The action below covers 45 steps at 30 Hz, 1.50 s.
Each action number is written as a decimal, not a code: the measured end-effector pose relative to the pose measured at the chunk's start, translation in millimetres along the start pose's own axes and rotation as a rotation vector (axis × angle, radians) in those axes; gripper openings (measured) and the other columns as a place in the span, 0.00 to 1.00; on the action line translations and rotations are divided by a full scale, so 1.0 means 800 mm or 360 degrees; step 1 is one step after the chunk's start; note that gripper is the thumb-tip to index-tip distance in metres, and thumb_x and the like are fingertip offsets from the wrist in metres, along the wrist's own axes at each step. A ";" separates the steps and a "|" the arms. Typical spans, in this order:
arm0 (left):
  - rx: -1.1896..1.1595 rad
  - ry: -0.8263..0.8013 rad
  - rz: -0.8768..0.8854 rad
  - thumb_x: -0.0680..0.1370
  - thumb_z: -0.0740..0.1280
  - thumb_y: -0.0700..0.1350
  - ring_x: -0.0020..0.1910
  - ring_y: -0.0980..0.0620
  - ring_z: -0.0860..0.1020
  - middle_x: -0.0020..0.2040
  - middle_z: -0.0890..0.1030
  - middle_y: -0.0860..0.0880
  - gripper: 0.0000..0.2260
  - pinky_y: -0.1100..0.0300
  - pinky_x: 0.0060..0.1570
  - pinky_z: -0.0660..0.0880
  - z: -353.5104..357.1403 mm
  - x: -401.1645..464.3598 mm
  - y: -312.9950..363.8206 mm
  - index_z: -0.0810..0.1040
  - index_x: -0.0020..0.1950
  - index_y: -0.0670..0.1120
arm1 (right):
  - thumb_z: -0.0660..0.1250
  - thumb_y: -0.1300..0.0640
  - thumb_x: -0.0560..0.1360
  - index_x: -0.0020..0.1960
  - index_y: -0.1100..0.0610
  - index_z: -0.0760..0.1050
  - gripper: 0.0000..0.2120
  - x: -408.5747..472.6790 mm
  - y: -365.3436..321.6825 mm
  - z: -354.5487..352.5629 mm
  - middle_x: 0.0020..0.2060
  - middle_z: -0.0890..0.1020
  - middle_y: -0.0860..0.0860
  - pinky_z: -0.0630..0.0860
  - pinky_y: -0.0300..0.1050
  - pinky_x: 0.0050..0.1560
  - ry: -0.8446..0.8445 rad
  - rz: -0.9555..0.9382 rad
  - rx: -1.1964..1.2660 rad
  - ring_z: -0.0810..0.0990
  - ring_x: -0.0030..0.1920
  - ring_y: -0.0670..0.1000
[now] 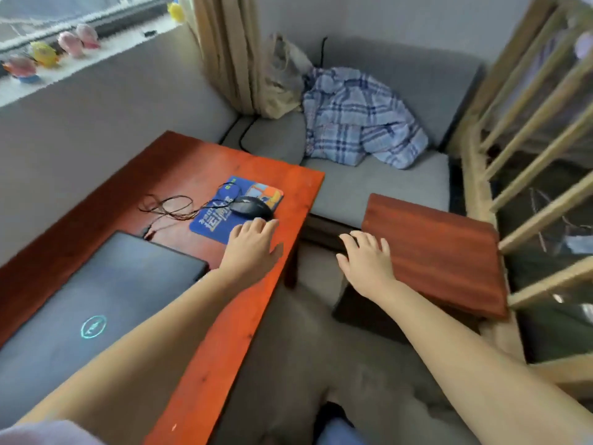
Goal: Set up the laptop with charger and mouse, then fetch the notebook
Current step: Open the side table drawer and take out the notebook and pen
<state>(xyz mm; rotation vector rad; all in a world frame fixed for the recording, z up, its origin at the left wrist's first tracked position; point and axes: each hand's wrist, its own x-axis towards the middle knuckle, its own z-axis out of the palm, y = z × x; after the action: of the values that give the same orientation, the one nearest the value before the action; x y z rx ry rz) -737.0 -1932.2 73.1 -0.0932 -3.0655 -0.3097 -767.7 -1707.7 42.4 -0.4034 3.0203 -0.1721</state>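
Reaching out over the table (199,354) with both arms, I have my left hand (253,245) flat and spread, holding nothing, its fingers (261,223) just short of the black mouse (252,207), perhaps brushing its near end. The mouse sits on a blue mouse pad (211,220) straight ahead of those fingers, so that part of the setup looks done. Its thin cable (170,207) loops loosely across the red table to the far left of my fingers and runs back toward the corner of the laptop (96,303); I cannot tell whether it is plugged in.

The laptop lies well behind and to the left of my left fingers, under my forearm. It is dark grey, with a teal round logo on the lid, and the lid is closed flat. Opening it is left to do, by my judgement. I see no charger I can name with certainty, and no notebook anywhere, so both are likely still ahead.

My right hand (365,258) is open too, fingers loosely spread and empty, resting on the near corner of a small reddish wooden stool (442,252) off the table.
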 end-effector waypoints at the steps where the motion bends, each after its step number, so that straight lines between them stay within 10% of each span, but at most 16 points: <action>1: -0.0017 -0.0011 0.0078 0.76 0.57 0.54 0.60 0.40 0.73 0.59 0.75 0.42 0.24 0.48 0.61 0.66 0.005 0.008 0.026 0.68 0.69 0.45 | 0.54 0.48 0.79 0.72 0.51 0.61 0.22 -0.015 0.028 -0.001 0.72 0.64 0.52 0.53 0.59 0.73 -0.0001 0.0091 0.0018 0.60 0.73 0.53; 9: -0.0116 -0.0296 0.0316 0.78 0.59 0.50 0.65 0.43 0.70 0.64 0.73 0.45 0.21 0.51 0.64 0.64 0.096 0.046 0.198 0.65 0.71 0.47 | 0.53 0.47 0.80 0.72 0.50 0.60 0.21 -0.124 0.214 0.022 0.71 0.65 0.51 0.56 0.57 0.72 -0.0109 0.0606 0.0050 0.61 0.72 0.54; 22: -0.0478 -0.0896 -0.0256 0.77 0.61 0.48 0.65 0.43 0.70 0.65 0.72 0.42 0.21 0.48 0.64 0.69 0.369 0.070 0.275 0.67 0.70 0.44 | 0.55 0.50 0.80 0.71 0.53 0.62 0.21 -0.140 0.404 0.223 0.67 0.69 0.56 0.69 0.52 0.63 -0.0432 0.1115 0.0561 0.69 0.66 0.58; 36: -0.1635 0.0321 -0.0625 0.76 0.59 0.37 0.71 0.44 0.64 0.72 0.62 0.40 0.28 0.54 0.69 0.60 0.589 0.119 0.256 0.56 0.75 0.41 | 0.58 0.61 0.78 0.76 0.58 0.49 0.30 -0.052 0.473 0.432 0.74 0.60 0.58 0.61 0.45 0.69 0.1272 0.1405 0.1594 0.63 0.72 0.54; 45: -0.1718 0.0355 -0.0525 0.73 0.59 0.35 0.67 0.45 0.68 0.70 0.62 0.43 0.26 0.54 0.67 0.65 0.605 0.125 0.237 0.61 0.71 0.43 | 0.59 0.63 0.73 0.74 0.57 0.56 0.30 -0.039 0.501 0.449 0.71 0.64 0.54 0.66 0.41 0.56 0.1392 0.1337 0.1801 0.70 0.65 0.53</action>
<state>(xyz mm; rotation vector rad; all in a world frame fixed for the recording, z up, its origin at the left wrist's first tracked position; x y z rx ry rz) -849.3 -1644.3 -356.2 0.3705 -2.3208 -1.7733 -803.2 -1350.7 -360.1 1.2397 2.6975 -2.1775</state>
